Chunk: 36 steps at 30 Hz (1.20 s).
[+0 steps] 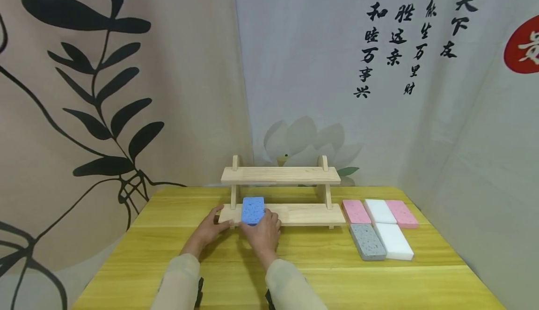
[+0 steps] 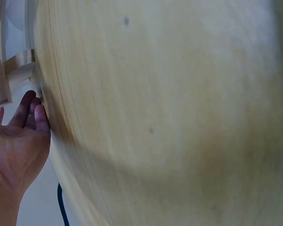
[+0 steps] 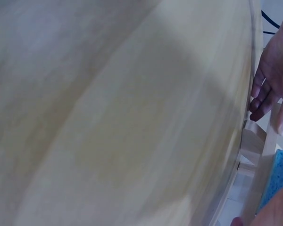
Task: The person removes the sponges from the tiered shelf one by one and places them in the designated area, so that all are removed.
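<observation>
A two-tier wooden shelf rack (image 1: 307, 214) stands at the back of the table in the head view. On its lower board, left of the middle, a blue sponge (image 1: 253, 210) stands with a broad face toward me. My right hand (image 1: 264, 237) holds the sponge, thumb at its lower front and fingers along its right side. My left hand (image 1: 205, 231) grips the left end of the lower board between thumb and forefinger. Its other fingers extend beneath the board in the right wrist view. The left wrist view shows this palm (image 2: 16, 148) beside the rack's end.
Right of the rack, two pink sponges (image 1: 356, 211), two white sponges (image 1: 393, 241) and a grey sponge (image 1: 368, 241) lie close together on the wooden table (image 1: 332, 277). Printed cloth (image 1: 294, 66) hangs behind the table and along its sides.
</observation>
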### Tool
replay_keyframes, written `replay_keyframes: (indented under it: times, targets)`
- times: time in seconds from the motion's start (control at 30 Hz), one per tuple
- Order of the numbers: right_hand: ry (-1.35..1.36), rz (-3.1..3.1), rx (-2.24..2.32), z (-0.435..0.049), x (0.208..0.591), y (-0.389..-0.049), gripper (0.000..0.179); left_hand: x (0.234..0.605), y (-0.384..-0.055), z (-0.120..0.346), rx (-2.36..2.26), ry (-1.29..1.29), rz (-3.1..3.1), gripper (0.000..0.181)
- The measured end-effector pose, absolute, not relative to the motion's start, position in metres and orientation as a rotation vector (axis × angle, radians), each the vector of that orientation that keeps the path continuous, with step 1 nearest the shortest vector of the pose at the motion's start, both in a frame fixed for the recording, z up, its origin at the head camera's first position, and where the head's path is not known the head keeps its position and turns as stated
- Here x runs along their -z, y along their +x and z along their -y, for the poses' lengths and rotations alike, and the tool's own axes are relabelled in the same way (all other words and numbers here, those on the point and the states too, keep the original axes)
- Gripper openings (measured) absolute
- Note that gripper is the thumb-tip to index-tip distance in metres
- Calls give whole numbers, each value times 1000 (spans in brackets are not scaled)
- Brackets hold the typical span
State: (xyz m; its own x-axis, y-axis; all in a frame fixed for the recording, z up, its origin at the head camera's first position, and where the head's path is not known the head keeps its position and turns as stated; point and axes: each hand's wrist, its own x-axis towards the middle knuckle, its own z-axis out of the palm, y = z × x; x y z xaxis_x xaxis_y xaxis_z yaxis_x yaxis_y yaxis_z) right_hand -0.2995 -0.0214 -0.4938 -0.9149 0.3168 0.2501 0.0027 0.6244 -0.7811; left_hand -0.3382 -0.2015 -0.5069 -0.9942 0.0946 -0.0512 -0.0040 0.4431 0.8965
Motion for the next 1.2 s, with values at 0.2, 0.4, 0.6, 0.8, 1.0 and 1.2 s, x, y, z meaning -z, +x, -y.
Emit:
replay_keyframes:
  times: [0.2,0.4,0.6,0.8,1.0,1.2]
  targets:
    - [-226,2487,-1256,18,492,-300,83,508,-336,204,-1607,79,-2590,81]
    - [-173,2489,-1306,12,490,-301,80,509,-334,204,-1593,94,-2590,82]
    - [-128,2500,-1328,6,490,-303,78,508,-334,202,-1602,94,-2581,82]
    - [-73,2515,-1375,-3,489,-301,81,508,-335,201,-1605,93,-2574,81]
    - [-8,2538,-1388,-17,483,-300,81,506,-334,201,-1587,85,-2593,81]
    - [13,2528,-1398,-33,478,-298,78,506,-335,202,-1572,103,-2596,82]
